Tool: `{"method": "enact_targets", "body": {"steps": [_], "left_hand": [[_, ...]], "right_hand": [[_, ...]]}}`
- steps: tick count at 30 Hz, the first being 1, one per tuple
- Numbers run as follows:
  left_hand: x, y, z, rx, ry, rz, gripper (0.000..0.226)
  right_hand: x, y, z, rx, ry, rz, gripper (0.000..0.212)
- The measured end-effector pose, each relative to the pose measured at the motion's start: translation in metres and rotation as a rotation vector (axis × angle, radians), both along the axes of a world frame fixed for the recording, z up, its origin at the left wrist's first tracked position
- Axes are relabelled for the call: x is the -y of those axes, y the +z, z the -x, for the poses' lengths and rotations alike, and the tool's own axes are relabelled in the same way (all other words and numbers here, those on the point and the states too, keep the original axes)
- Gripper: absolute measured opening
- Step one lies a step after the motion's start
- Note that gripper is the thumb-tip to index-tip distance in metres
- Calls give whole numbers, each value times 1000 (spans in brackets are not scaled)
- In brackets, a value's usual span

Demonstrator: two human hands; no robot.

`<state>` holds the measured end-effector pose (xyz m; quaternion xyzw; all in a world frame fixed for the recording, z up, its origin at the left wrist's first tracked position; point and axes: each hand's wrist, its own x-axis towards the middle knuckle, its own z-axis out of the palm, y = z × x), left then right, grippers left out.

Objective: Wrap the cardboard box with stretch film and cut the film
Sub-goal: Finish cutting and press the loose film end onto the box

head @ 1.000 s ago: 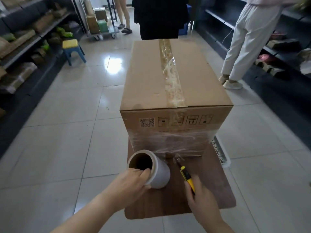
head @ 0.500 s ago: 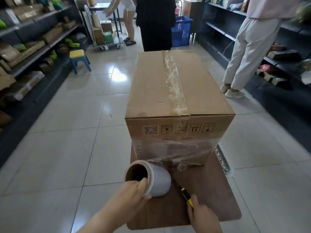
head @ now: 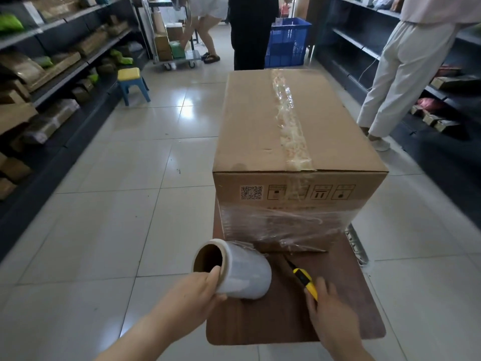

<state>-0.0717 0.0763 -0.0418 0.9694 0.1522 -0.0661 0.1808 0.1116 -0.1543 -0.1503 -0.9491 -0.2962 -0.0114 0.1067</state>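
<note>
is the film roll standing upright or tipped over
Tipped on its side. The stretch film roll shows its open core toward the camera, and the left hand grips its rim.

Cardbd box (head: 281, 131) on brown wood tbl (head: 260, 324)

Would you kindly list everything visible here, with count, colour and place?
board: one, dark brown, centre foreground.
cardboard box: one, brown, on the board, lower part wrapped in film.
stretch film roll: one, clear, near left.
utility knife: one, yellow and black, right of the roll.
stool: one, yellow and blue, left aisle.
crate: one, blue, behind the box.
people: three, far end and right.
left hand: grips the roll.
right hand: holds the knife.
</note>
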Motion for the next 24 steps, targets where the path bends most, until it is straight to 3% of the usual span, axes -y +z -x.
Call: {"method": "enact_targets", "body": {"steps": [4, 8, 15, 24], "left_hand": [[5, 11, -12, -37, -82, -93, 32], [14, 24, -29, -85, -153, -147, 26], [27, 21, -66, -149, -512, -433, 45], [30, 25, -75, -310, -459, -521, 50]], "right_hand": [[16, -10, -20, 34, 22, 105, 41], [26, -15, -25, 6, 45, 153, 35], [28, -13, -37, 44, 126, 125, 44], [32, -15, -43, -15, 189, 111, 47]]}}
